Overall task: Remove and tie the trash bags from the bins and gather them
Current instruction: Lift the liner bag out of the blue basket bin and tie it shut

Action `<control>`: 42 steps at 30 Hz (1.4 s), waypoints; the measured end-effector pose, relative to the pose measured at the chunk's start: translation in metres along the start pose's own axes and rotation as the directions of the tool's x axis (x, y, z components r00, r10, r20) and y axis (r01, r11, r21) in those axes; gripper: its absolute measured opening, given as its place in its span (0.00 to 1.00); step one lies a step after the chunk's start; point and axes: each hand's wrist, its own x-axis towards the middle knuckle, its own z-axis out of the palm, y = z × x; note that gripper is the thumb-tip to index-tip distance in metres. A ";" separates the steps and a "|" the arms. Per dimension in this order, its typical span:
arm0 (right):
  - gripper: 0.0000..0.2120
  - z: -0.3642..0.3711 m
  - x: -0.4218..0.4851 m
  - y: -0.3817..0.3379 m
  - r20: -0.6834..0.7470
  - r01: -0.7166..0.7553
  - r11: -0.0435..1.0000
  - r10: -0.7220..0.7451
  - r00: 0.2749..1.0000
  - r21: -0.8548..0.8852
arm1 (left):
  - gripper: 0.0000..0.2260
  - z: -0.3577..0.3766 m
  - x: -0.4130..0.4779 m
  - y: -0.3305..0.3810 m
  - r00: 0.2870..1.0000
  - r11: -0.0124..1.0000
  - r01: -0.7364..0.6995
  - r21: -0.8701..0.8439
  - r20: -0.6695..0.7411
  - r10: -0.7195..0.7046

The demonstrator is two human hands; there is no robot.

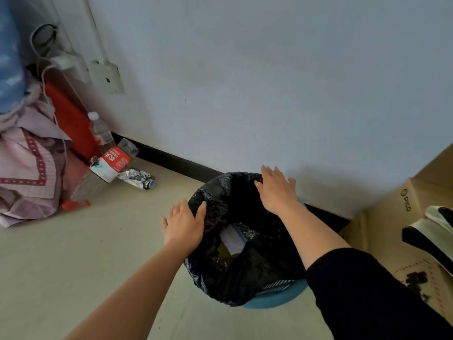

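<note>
Two bare hands met the mouth of a black trash bag (257, 266) that lined a round blue bin (269, 304) standing on a pale floor (73, 253) close to a grey-white wall (269, 82). The left hand (183, 223) lay against the near-left rim with fingers straight and the thumb resting on the plastic, with no pinch evident. The right hand (277, 191) lay spread and flat over the far rim. By the look of it the job was at its very start: the bag sat inside the bin, its mouth slack and untied, and lifting, knotting and gathering all remained to be done (no other bin or tied bag was in sight). The bag was thin, glossy film, crinkled into fine folds and likely to slip and stretch under a tight pull. Inside it showed a smooth white sheet (232, 239) and something yellowish that could not be made out. The bin's rim was hard, smooth plastic. To the left lay clear plastic bottles (103, 133), one with a red label, beside crumpled silvery foil (137, 179) and a heap of soft patterned cloth (27, 173). A matte brown cardboard box (397, 231) stood just to the right.
</note>
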 end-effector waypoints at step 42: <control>0.58 0.007 -0.082 0.028 0.293 0.241 0.897 -0.134 0.947 -0.370 | 0.39 -0.016 -0.061 0.002 0.778 0.663 -0.617 0.424 0.457 0.431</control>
